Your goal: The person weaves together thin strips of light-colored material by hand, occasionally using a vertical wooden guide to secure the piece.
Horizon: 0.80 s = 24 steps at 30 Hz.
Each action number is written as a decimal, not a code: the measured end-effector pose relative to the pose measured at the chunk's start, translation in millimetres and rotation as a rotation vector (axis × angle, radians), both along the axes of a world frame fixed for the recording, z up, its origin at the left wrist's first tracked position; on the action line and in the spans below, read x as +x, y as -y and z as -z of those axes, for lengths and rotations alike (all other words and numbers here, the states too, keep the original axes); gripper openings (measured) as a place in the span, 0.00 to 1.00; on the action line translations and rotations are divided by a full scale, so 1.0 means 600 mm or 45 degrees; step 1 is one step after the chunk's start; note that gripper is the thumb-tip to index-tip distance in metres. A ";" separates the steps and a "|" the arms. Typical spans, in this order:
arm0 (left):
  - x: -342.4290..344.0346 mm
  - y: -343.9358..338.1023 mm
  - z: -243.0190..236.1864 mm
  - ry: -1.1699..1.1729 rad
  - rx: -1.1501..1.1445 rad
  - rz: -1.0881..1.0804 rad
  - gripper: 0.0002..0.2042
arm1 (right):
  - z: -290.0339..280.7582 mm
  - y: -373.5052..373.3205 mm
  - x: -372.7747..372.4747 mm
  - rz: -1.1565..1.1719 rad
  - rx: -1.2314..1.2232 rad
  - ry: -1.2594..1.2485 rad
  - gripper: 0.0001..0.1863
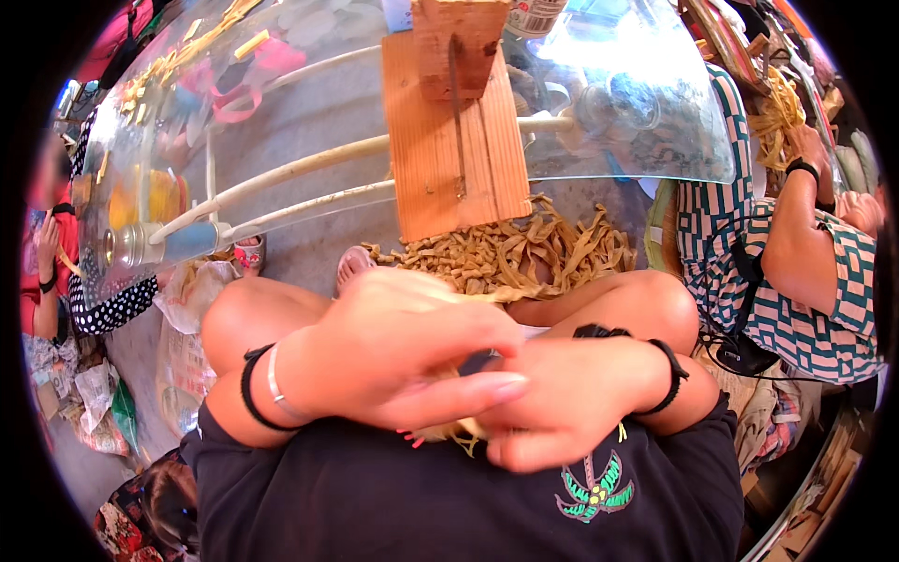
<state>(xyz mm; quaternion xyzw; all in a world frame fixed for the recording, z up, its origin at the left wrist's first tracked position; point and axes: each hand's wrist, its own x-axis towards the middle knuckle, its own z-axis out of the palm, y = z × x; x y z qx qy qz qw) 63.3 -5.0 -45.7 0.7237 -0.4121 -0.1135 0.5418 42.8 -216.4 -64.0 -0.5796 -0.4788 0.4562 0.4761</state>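
My left hand [412, 351] and my right hand [576, 393] meet in front of my dark shirt, both slightly blurred. The left fingers are bent, with the thumb reaching to the right hand. My right fingers are curled inward. Pale yellow bits show under and between the hands; most of what they hold is hidden. Just beyond my knees lies a pile of tan, dried-looking strips [524, 253], some short and chunky, others long and curled. Above the pile, a wooden board [412, 140] with a wood block [459, 47] and a thin metal rod rests on the glass tabletop.
The clear glass tabletop [309, 112] has pale curved tube supports beneath it. At the right sits a person in patterned clothes [777, 253], hands at yellow strips [777, 117]. Another person in red and polka dots [61, 234] is at the left. Plastic bags [183, 375] lie beside my left knee.
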 end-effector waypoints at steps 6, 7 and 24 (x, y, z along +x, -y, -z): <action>0.019 -0.009 0.012 0.148 -0.172 -0.221 0.17 | 0.001 0.000 0.008 0.518 0.097 -0.254 0.20; 0.010 -0.011 0.008 0.135 -0.053 -0.194 0.17 | 0.004 0.011 0.014 0.522 0.076 -0.274 0.19; 0.001 0.012 0.051 0.236 -0.204 -0.301 0.13 | 0.018 0.007 -0.003 1.126 0.433 0.081 0.02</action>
